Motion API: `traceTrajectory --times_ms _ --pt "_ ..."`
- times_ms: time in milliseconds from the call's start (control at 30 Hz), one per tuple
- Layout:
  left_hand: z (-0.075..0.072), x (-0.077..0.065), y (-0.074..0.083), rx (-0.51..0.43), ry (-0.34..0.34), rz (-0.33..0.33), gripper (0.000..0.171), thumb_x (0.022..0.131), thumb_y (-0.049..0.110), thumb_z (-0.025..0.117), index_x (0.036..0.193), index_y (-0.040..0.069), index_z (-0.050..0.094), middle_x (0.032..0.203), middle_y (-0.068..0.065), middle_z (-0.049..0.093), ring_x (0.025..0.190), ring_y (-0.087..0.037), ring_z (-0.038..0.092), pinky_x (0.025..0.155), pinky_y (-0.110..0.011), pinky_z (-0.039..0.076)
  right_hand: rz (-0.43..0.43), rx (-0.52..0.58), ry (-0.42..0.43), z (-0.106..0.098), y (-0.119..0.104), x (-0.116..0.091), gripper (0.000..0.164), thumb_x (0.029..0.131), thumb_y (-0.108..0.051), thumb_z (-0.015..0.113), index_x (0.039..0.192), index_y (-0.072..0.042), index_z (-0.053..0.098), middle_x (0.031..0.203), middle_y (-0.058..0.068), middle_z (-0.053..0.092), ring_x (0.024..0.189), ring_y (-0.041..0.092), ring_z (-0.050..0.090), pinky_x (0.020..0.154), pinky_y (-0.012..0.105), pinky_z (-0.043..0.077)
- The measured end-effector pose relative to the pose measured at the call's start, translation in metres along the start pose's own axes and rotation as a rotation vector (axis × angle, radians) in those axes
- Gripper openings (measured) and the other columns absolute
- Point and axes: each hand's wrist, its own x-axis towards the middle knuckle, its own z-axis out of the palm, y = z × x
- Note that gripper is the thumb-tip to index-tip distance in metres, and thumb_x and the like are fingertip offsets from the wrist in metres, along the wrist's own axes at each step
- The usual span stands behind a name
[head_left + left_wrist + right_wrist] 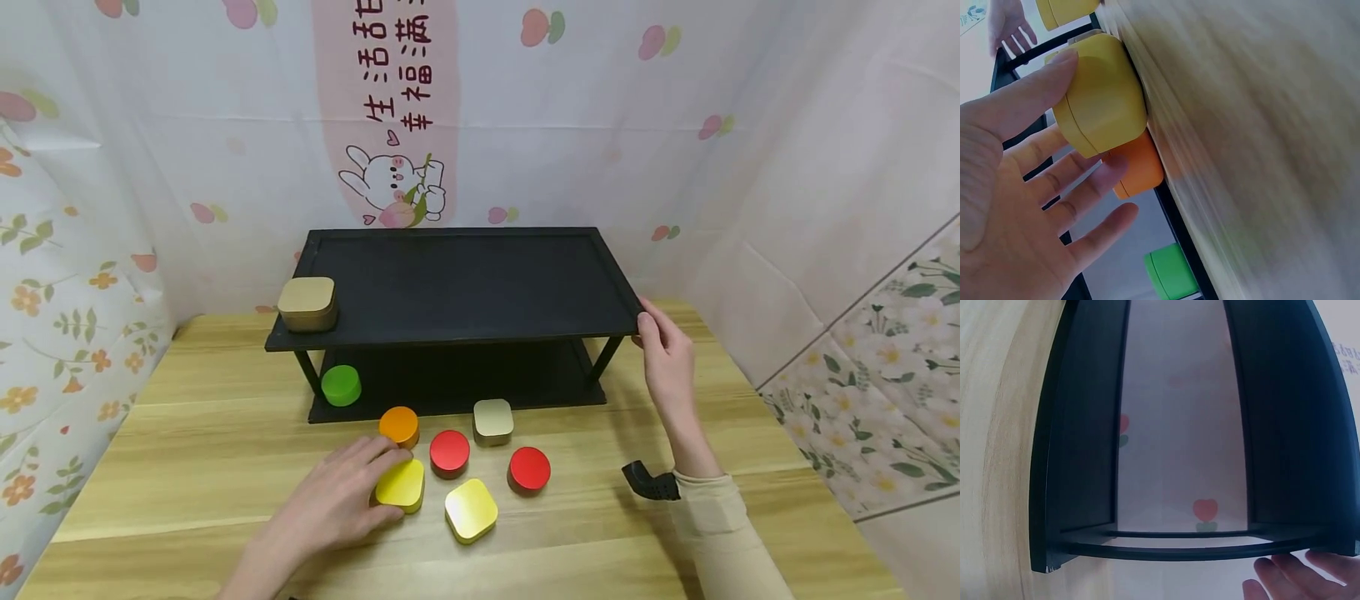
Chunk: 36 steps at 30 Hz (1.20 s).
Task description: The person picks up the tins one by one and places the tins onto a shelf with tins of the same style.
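My left hand (341, 496) is at a yellow square tin (401, 485) on the table, its thumb on one side and index finger on the other. In the left wrist view the thumb (1035, 87) lies against this yellow tin (1107, 94), and the other fingers spread past an orange round tin (1138, 165). My right hand (667, 358) holds the right front corner of a black two-tier shelf (465, 283), thumb on the rim. In the right wrist view the fingers (1279, 575) reach the upper tier's end.
A gold tin (308, 305) stands on the upper tier at left, a green round tin (341, 386) on the lower tier. In front lie red tins (450, 454), a beige tin (492, 422) and a second yellow tin (471, 510). A printed curtain (555, 117) hangs behind.
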Motion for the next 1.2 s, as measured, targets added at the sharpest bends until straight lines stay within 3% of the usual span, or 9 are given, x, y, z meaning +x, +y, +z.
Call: traceTrajectory --times_ms 400,600,867,1033,1200 --pt "-0.002 0.001 0.005 0.033 0.038 -0.008 0.064 0.075 0.045 0.089 0.129 0.018 0.069 0.126 0.004 0.067 0.109 -0.016 0.060 0.097 -0.045 0.058 0.006 -0.034 -0.029 -0.004 0.000 0.000 0.050 0.109 -0.044 0.041 0.152 -0.020 0.052 0.153 0.011 0.055 0.093 -0.018 0.060 0.087 0.003 0.049" --pt "-0.003 0.000 0.008 0.054 0.097 0.014 0.064 0.074 0.045 0.089 0.129 0.020 0.069 0.124 0.007 0.066 0.107 -0.010 0.061 0.094 -0.040 0.060 0.005 -0.030 -0.040 -0.004 0.003 -0.001 0.048 0.110 -0.040 0.041 0.153 -0.019 0.051 0.156 0.013 0.051 0.091 -0.020 0.060 0.085 0.001 0.047" --pt "-0.010 0.007 0.014 0.046 0.211 0.105 0.062 0.073 0.042 0.092 0.126 0.019 0.069 0.120 0.008 0.065 0.102 -0.009 0.061 0.085 -0.033 0.061 -0.001 -0.028 -0.038 -0.004 0.004 -0.001 0.049 0.110 -0.040 0.041 0.153 -0.019 0.051 0.156 0.013 0.052 0.092 -0.019 0.061 0.085 0.002 0.048" --pt "-0.026 0.013 0.016 -0.005 0.309 0.198 0.063 0.071 0.031 0.095 0.125 0.013 0.068 0.121 0.005 0.062 0.103 -0.010 0.061 0.087 -0.029 0.061 -0.016 -0.034 -0.023 -0.004 0.003 0.000 0.049 0.110 -0.041 0.041 0.152 -0.020 0.052 0.156 0.012 0.052 0.093 -0.020 0.060 0.086 0.002 0.049" --pt "-0.044 0.018 0.016 -0.013 0.422 0.243 0.068 0.066 0.026 0.097 0.125 0.010 0.067 0.118 0.003 0.062 0.100 -0.009 0.061 0.085 -0.022 0.059 -0.030 -0.022 -0.024 -0.003 0.006 0.000 0.048 0.110 -0.041 0.042 0.152 -0.019 0.052 0.155 0.012 0.053 0.097 -0.018 0.059 0.086 0.003 0.050"
